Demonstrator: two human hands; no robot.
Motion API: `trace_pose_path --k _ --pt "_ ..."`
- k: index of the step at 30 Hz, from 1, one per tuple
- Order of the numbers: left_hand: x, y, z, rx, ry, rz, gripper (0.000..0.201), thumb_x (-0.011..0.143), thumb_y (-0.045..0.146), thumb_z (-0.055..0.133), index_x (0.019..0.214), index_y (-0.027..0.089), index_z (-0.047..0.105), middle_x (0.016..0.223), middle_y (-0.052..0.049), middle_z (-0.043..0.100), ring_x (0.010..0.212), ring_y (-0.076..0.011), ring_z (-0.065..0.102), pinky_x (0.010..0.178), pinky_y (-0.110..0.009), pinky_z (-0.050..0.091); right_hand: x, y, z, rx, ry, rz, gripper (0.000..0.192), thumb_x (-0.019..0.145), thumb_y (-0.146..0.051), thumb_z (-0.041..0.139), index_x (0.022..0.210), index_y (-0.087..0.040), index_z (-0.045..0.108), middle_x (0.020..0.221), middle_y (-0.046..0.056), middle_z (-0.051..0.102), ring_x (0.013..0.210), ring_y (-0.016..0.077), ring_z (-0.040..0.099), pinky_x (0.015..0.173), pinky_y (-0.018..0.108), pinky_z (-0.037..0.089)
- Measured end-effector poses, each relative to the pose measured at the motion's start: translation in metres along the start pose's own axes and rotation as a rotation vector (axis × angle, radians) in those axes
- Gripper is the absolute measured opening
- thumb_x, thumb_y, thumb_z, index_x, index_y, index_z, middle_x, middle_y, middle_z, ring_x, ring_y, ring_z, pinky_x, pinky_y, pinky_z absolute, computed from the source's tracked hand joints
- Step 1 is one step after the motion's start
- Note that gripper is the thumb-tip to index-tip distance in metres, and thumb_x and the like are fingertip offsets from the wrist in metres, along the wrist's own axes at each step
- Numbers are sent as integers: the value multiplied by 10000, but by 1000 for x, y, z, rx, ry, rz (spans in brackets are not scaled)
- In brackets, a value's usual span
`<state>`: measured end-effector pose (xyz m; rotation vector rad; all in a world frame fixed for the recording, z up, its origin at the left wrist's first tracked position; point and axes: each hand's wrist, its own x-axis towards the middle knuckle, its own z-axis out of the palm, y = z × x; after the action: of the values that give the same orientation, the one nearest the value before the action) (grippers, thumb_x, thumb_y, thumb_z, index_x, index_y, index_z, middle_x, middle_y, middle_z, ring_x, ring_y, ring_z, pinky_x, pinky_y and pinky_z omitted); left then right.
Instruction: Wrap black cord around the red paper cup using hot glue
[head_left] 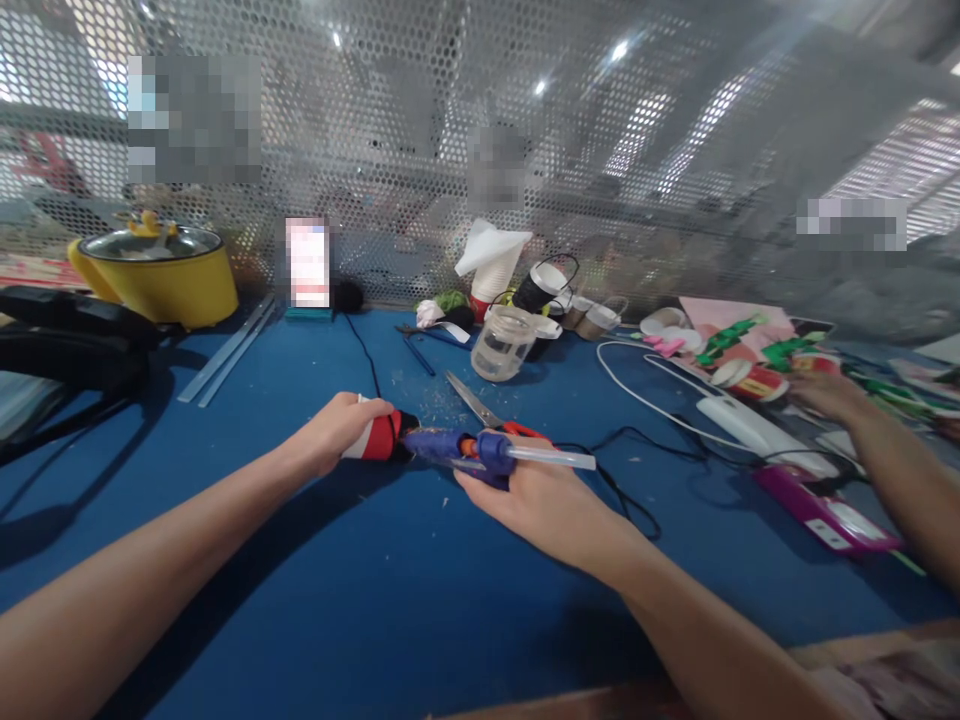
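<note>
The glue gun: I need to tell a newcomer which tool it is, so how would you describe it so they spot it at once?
Start at the blue table and go to its middle, where the person's two hands meet. The glue gun is the blue tool in the right hand, nozzle toward the red and white object in the left hand. Unlike the scissors just behind, it has a clear stick jutting from its back.
</note>
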<state>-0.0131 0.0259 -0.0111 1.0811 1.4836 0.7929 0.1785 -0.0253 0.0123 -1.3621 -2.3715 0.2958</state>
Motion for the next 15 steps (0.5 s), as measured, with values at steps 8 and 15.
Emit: trace_pose_path --k 8,15 --pt "-3 3 1 6 3 -1 197 582 301 542 480 157 455 401 25 460 361 -91 416 380 -210 274 0 -2 -1 -24 -56 20 103 736 -216 446 689 -175 527 643 25 566 595 149 514 552 248 378" --pt "-6 2 2 28 -39 38 213 589 328 529 493 150 463 409 33 443 372 -87 402 391 -207 272 3 8 4 51 -28 80 174 761 -290 423 750 -180 556 641 24 577 551 149 519 514 253 386"
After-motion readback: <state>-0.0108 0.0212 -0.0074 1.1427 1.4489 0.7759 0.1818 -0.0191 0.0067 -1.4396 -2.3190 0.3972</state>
